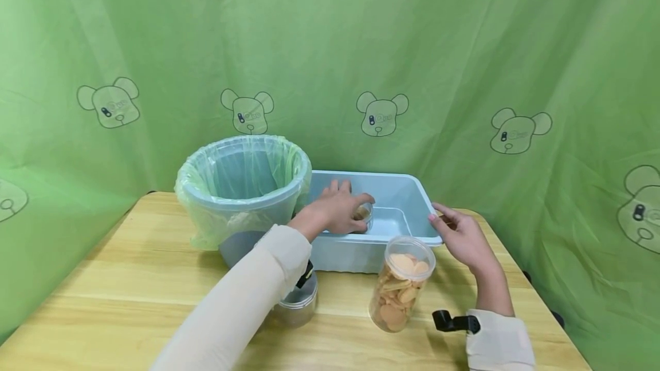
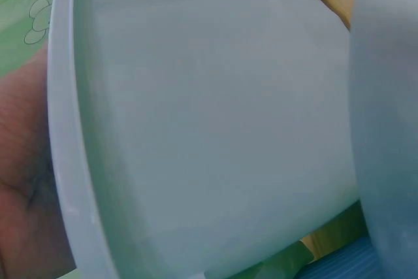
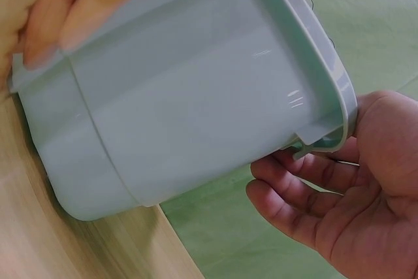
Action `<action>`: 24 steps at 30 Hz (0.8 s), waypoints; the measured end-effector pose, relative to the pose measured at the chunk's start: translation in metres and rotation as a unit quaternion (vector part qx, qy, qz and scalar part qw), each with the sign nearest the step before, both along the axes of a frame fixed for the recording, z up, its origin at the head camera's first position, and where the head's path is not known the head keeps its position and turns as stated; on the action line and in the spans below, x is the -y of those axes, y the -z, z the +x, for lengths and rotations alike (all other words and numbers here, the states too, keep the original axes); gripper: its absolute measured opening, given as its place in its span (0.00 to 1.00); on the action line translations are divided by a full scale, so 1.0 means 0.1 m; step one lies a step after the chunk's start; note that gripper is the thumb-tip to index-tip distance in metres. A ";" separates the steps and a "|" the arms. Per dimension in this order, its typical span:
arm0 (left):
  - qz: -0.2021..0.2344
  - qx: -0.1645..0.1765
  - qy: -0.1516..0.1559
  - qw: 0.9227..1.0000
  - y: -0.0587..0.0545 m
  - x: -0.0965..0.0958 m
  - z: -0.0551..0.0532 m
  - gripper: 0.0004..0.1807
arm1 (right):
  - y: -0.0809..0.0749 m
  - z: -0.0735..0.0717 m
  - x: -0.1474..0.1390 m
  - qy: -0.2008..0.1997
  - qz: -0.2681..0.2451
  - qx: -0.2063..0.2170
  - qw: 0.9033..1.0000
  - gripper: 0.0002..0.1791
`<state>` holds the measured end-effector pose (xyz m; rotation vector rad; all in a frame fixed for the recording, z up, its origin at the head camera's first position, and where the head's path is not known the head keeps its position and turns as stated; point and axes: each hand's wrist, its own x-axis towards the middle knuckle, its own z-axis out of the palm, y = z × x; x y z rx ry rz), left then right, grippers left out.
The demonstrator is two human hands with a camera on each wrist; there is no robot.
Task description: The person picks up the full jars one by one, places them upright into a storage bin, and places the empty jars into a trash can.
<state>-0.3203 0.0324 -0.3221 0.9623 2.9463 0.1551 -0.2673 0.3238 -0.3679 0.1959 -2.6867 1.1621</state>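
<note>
My left hand [image 1: 337, 209] reaches over the front wall of a light blue plastic tub [image 1: 361, 255]. Its thumb and fingers grip a small clear round container [image 1: 367, 210] inside the tub; the palm side is hidden. At the tub's right end, my right hand [image 1: 461, 236] holds the rim, thumb on top and fingers under the outer edge, as the right wrist view shows with the curled fingers [image 3: 294, 194]. The left wrist view has mostly the tub's outer wall [image 2: 215, 109], with part of the left hand [image 2: 26, 168] behind the rim.
A blue bin [image 1: 242, 205] lined with a green bag stands left of the tub. In front are a clear jar of orange chips [image 1: 399, 291] and another clear jar [image 1: 298, 308], partly behind the left sleeve. All stand on a wooden table [image 1: 129, 291] before a green curtain.
</note>
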 end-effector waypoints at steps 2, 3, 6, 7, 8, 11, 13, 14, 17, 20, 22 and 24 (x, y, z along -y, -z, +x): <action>0.005 0.003 0.001 1.000 0.00 0.00 0.00 0.32 | 0.00 0.00 0.00 0.001 0.000 0.000 1.000 0.35; 0.006 0.006 0.001 1.000 0.00 0.00 0.00 0.32 | 0.00 0.00 0.00 0.001 -0.001 0.000 1.000 0.35; 0.010 0.010 -0.001 1.000 0.00 0.01 0.01 0.32 | -0.01 0.00 0.01 0.000 -0.003 0.000 1.000 0.35; 0.010 0.010 -0.002 1.000 0.01 0.01 0.01 0.32 | -0.01 0.00 0.01 0.000 -0.004 0.000 1.000 0.35; 0.011 0.010 -0.003 1.000 0.01 0.01 0.01 0.33 | -0.01 0.00 0.01 -0.001 -0.005 0.000 1.000 0.35; 0.014 0.012 -0.002 1.000 0.02 0.02 0.01 0.33 | -0.01 0.01 0.01 0.000 -0.005 0.000 1.000 0.35; 0.012 0.011 -0.004 1.000 0.02 0.03 0.01 0.33 | -0.02 0.01 0.01 0.000 -0.003 0.000 1.000 0.35; 0.012 0.012 -0.005 1.000 0.02 0.03 0.01 0.33 | -0.02 0.01 0.01 0.000 -0.002 0.000 1.000 0.35; 0.010 0.010 -0.005 1.000 0.01 0.03 0.03 0.33 | -0.02 0.00 0.01 0.001 0.004 -0.002 1.000 0.35; 0.004 0.002 -0.003 1.000 0.00 0.03 0.05 0.34 | -0.01 0.00 0.00 0.003 0.008 -0.004 1.000 0.35; 0.000 -0.004 0.000 1.000 0.00 0.03 0.07 0.34 | 0.00 -0.01 -0.01 0.003 0.009 -0.004 1.000 0.34; -0.002 -0.009 0.003 1.000 -0.01 0.03 0.08 0.34 | 0.01 -0.01 -0.01 0.003 0.008 -0.003 1.000 0.34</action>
